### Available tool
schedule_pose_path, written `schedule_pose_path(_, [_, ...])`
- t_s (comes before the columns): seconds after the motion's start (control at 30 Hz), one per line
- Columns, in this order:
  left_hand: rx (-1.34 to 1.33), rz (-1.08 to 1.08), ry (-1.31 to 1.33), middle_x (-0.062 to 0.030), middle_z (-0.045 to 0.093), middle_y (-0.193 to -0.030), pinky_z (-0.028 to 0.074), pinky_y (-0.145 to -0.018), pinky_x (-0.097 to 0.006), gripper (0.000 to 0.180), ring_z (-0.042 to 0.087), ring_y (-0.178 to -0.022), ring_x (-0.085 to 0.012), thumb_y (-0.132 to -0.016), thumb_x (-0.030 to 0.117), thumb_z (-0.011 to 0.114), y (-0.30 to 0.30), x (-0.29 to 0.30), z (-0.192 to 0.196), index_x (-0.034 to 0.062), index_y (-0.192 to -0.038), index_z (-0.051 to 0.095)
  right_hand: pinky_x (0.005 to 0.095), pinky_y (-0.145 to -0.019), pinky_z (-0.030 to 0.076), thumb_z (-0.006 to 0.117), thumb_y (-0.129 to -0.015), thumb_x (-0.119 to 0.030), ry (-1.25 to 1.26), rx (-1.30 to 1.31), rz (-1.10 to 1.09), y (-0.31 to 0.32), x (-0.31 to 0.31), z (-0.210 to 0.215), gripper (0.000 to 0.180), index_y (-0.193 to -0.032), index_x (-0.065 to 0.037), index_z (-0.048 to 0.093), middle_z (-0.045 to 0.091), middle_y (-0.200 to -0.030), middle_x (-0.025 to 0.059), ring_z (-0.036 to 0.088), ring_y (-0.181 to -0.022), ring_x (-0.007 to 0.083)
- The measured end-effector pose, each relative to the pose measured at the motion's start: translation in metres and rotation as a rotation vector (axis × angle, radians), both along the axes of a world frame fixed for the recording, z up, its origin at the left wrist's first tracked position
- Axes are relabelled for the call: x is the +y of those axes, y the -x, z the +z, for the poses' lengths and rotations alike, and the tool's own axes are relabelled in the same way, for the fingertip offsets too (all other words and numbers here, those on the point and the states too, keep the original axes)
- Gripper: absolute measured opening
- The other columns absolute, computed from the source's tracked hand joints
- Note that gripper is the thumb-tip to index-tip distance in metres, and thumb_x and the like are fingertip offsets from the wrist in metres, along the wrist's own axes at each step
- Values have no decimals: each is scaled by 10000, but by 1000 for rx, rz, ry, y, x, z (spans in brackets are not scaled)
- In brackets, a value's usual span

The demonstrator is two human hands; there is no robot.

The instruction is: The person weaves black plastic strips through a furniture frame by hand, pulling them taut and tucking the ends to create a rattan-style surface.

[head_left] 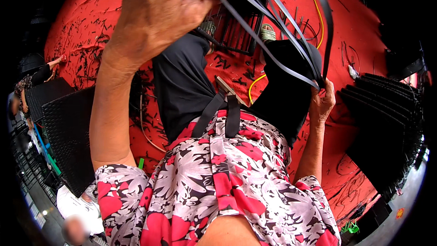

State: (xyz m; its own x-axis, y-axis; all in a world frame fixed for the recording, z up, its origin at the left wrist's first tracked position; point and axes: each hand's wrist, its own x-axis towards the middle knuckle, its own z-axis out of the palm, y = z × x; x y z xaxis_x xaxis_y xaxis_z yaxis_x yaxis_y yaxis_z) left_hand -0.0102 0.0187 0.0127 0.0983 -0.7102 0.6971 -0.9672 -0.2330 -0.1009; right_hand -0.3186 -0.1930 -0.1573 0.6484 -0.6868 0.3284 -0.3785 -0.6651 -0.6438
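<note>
My left hand [159, 13] is raised close to the camera, fingers spread, with a flat grey-black strip [255, 36] running past its thumb. My right hand [322, 102] sits by my right knee, closed on a bundle of the same long dark strips [314, 70], which rise toward the top of the view. I wear a floral red, white and black top and black trousers. Two short dark strips [221, 116] lie across my lap. My sandalled feet [268, 32] rest beside a black woven frame [227, 27] on the red floor.
Red floor [359, 27] littered with cut strip scraps and a yellow cord [314, 0]. A stack of black woven panels [387, 123] stands at the right, a black woven panel [68, 132] at the left. Another person [32, 79] sits at the far left.
</note>
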Motion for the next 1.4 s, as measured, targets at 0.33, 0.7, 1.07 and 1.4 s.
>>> schedule_pose_path(0.33, [325, 9, 231, -60, 584, -1035, 311, -1005, -537, 317, 502, -1057, -255, -768, 213, 642, 43, -37, -13, 119, -1070, 620, 346, -844, 456, 632, -825, -61, 21, 79, -7, 9, 0, 0, 261, -1072, 20, 600, 618, -987, 154, 595, -938, 283])
schedule_pose_path(0.7, [180, 178, 234, -80, 576, -1020, 225, -1066, -593, 347, 491, -1080, -304, -833, 253, 504, 94, -84, -10, 64, -1102, 615, 347, -819, 468, 635, -883, -271, -97, 34, -9, 1, 3, -4, 516, -1253, 56, 484, 604, -1095, 181, 585, -936, 252])
schedule_pose_path(1.07, [318, -62, 391, -118, 458, -1239, 287, -990, -571, 300, 425, -1168, -348, -767, 261, 606, 90, 8, -37, 115, -1029, 586, 400, -840, 419, 574, -918, -284, 105, 123, -40, -3, 9, -20, 431, -1177, 53, 509, 571, -1046, 210, 537, -929, 333])
schedule_pose_path(1.4, [1425, 292, 481, -203, 369, -1414, 325, -1056, -404, 726, 385, -1292, -367, -880, 481, 571, 124, 175, -213, 64, -1424, 332, 423, -938, 374, 526, -955, -246, 34, 144, -124, -25, 17, -15, 460, -1261, 85, 436, 499, -1187, 248, 478, -1101, 343])
